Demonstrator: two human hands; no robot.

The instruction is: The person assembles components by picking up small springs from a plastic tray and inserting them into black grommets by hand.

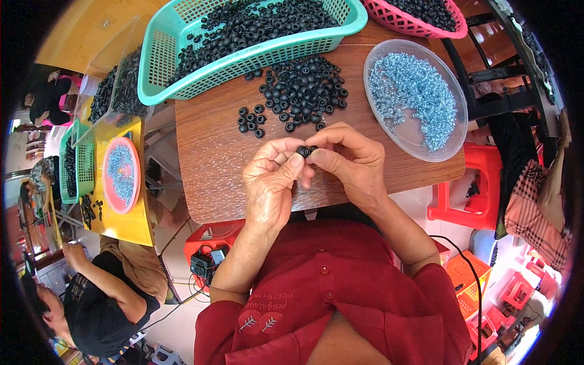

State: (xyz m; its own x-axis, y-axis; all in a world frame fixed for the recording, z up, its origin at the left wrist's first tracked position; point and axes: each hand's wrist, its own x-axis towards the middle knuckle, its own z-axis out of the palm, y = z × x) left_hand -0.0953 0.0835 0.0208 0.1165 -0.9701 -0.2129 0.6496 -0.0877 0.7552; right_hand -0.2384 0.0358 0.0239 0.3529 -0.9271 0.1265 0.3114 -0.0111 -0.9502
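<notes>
My left hand [272,179] pinches a small round black part with a hole [303,151] between thumb and fingertips. Against it, the thumb and forefinger of my right hand [353,159] close on a dark piece that looks like a second black part, mostly covered by the fingers. Just beyond my hands, a pile of loose black parts [304,88] lies on the brown wooden table [213,164], with a small cluster of them [250,120] to its left. On the right stands a round clear tray [460,115] of small shiny pale-blue pieces [420,91].
A turquoise basket [249,64] full of black parts stands at the far side, with a pink basket [459,27] of them to its right. At left, a person in black [103,304] sits beside a yellow table [131,228]. Red stools [468,204] stand on the right.
</notes>
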